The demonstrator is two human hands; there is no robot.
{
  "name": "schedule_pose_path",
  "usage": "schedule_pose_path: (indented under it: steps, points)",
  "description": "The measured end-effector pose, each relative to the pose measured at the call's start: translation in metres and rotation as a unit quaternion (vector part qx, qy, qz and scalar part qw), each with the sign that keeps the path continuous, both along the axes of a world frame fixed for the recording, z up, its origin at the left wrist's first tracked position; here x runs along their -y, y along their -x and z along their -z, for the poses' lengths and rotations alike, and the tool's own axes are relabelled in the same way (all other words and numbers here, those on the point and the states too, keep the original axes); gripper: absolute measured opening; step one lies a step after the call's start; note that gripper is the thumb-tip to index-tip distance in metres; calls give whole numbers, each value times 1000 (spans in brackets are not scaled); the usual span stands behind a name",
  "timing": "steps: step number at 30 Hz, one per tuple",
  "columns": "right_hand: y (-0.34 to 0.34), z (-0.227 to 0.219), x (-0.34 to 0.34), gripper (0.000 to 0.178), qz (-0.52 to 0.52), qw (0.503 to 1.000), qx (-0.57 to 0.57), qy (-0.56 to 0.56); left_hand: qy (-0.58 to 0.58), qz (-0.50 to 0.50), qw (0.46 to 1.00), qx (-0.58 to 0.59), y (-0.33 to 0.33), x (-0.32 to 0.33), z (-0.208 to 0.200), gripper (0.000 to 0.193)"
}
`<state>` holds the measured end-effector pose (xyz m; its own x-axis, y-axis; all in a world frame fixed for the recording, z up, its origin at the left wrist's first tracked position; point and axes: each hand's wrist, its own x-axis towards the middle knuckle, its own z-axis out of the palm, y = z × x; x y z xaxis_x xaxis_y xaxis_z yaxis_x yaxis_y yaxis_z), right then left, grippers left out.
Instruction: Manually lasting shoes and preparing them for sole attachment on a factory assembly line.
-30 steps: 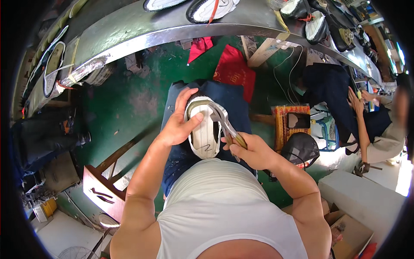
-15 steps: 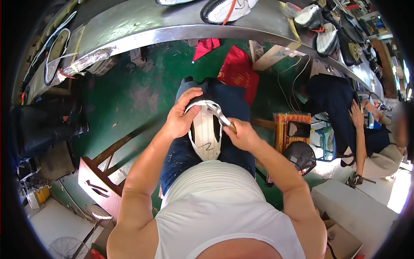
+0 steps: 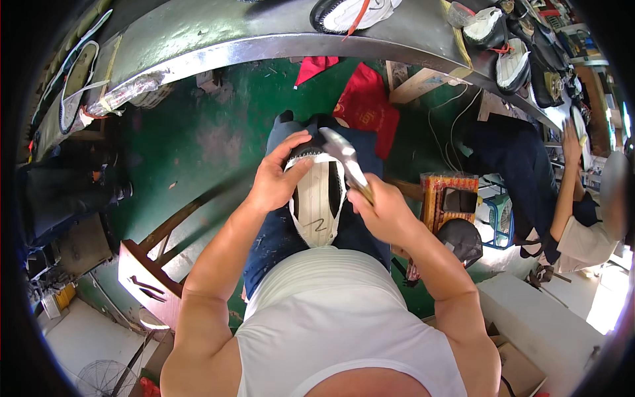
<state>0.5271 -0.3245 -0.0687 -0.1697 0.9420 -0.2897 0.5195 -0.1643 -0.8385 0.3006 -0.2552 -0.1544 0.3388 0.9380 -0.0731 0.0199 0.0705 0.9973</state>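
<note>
A half-made shoe (image 3: 315, 208) lies bottom up across my thighs, a pale insole with a handwritten mark showing inside a white rim. Dark material covers its far end, where white stitches run along the edge. My left hand (image 3: 276, 177) grips that end from the left, the thumb pressed on the rim. In my right hand (image 3: 387, 210) is a metal hammer (image 3: 345, 157) with a yellowish-brown handle, fingers wrapped round it. Its head is raised over the right side of the shoe's far end and smeared by motion.
A metal-edged bench (image 3: 245, 49) curves across the far side, bearing a white and black shoe (image 3: 350, 14) and several more at right. Red cloth (image 3: 367, 99) lies on the green floor. A wooden stool (image 3: 155, 278) stands left. At right, another person's arm (image 3: 563, 192) reaches toward the bench.
My right hand has lifted and turned the hammer off the shoe's rim. My left hand and the shoe stay nearly in place. The other person's arm has moved farther out toward the bench.
</note>
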Motion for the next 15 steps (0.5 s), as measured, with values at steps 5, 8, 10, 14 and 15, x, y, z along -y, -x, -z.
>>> schedule_pose_path:
  steps: [5,8,10,14,15]
  points:
    - [-24,34,8,22,-36,992,-23,117,124,-50,978,-158,2,49,-6,60]
    - [-30,38,33,26,-34,997,15,71,111,-18,981,-156,8,64,-1,64]
    - [-35,39,42,30,-61,993,32,94,145,34,983,-106,6,50,5,71]
    - [-39,23,49,39,-133,978,74,140,208,145,967,20,-1,50,12,88]
    - [-44,27,54,39,-131,978,74,142,209,151,965,46,-4,54,13,92]
